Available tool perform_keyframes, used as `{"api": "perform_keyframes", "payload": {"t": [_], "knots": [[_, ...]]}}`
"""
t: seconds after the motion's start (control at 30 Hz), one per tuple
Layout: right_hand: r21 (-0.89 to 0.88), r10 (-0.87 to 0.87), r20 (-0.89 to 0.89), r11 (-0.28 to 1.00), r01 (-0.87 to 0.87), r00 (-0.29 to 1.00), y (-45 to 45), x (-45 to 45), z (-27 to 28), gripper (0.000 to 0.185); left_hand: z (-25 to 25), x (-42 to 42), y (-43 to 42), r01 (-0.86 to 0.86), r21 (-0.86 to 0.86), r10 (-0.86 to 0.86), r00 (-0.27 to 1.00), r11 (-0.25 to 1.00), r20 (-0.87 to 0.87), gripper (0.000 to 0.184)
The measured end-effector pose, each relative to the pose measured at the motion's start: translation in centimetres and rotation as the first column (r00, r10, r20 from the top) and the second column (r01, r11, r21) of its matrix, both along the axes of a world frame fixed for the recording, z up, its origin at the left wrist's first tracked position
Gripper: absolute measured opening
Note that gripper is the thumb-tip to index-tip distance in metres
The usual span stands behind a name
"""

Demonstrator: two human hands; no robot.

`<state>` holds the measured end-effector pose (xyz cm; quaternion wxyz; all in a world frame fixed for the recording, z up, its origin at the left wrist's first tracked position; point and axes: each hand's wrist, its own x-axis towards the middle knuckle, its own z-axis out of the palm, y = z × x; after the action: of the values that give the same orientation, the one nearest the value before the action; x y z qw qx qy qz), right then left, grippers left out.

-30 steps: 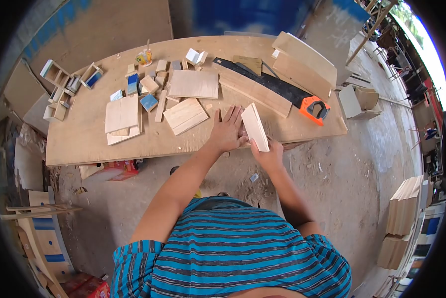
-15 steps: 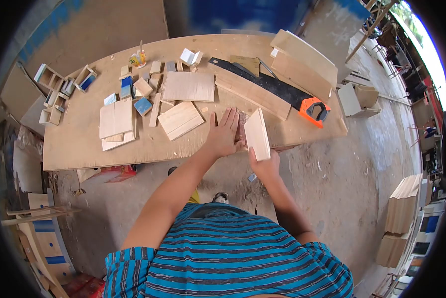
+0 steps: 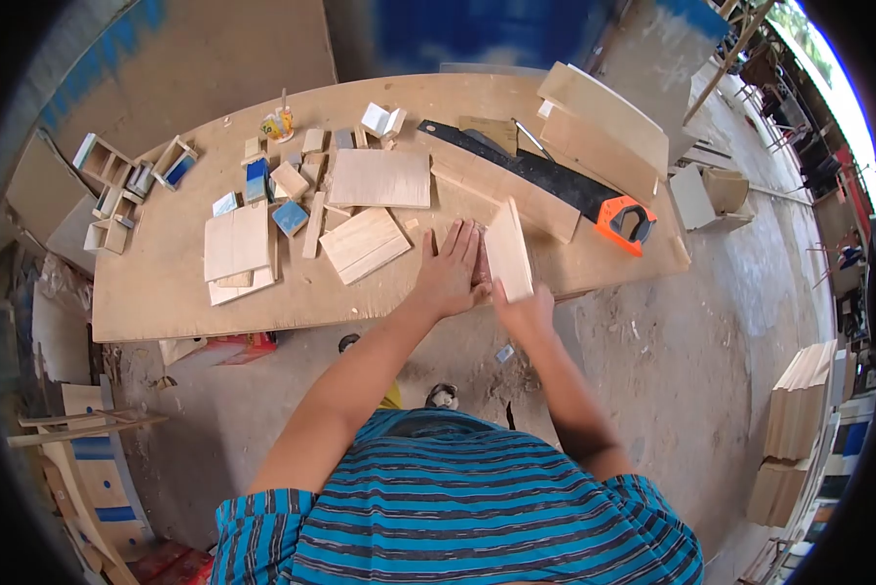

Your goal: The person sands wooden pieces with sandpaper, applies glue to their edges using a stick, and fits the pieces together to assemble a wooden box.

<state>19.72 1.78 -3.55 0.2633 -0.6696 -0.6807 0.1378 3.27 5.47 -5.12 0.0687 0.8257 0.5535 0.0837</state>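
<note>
My left hand [image 3: 448,268] lies flat near the table's front edge, fingers stretched out, on a reddish-brown sheet that looks like sandpaper [image 3: 482,265]. Most of that sheet is hidden beneath the hand and a wooden board. My right hand [image 3: 525,314] is closed round the near end of this pale wooden board [image 3: 509,253], which stands tilted on its edge beside my left fingers, its lower edge at the sheet. Left of my left hand rests another pale board [image 3: 365,244]. A handsaw [image 3: 555,182] with an orange handle lies beyond the held board, to the right.
Several wood blocks and boards [image 3: 238,239] cover the left part of the table [image 3: 165,302]. A cup [image 3: 278,125] stands at the back, small wooden boxes [image 3: 106,161] at the far left. Large panels [image 3: 608,117] lie back right. Stacked boards [image 3: 798,400] stand on the floor at right.
My right hand has slid the wooden board a short way forward, away from my body, along the sheet. My left hand stays pressed down in place. The view has shifted slightly.
</note>
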Motion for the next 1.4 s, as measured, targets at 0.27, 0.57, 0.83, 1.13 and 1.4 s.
{"api": "perform_keyframes", "payload": {"t": [0.27, 0.57, 0.83, 1.13, 1.4], "knots": [[-0.002, 0.022, 0.007, 1.000, -0.022, 1.000, 0.6, 1.4, -3.4, 0.042, 0.2, -0.1, 0.1, -0.004, -0.030, 0.005, 0.999, 1.000, 0.033, 0.095], [-0.362, -0.112, 0.008, 0.926, 0.107, 0.994, 5.4, -2.0, 2.5, 0.059, 0.1, 0.1, 0.1, 0.001, -0.045, -0.002, 1.000, 0.999, -0.029, 0.096], [-0.076, 0.106, -0.015, 0.991, -0.107, 0.994, -1.7, 2.3, 0.0, 0.044, 0.4, -0.2, -0.1, -0.011, -0.049, 0.014, 0.997, 0.999, 0.080, 0.099], [-0.186, -0.049, -0.015, 0.982, 0.045, 0.999, 4.6, 2.8, -5.2, 0.051, 0.0, 0.2, 0.0, -0.024, -0.018, 0.025, 0.999, 1.000, 0.042, 0.099], [0.042, 0.128, -0.092, 0.991, -0.124, 0.987, -3.3, 3.0, -1.4, 0.033, 0.5, 0.0, -0.1, -0.025, -0.038, 0.028, 0.996, 0.999, 0.085, 0.097]]}}
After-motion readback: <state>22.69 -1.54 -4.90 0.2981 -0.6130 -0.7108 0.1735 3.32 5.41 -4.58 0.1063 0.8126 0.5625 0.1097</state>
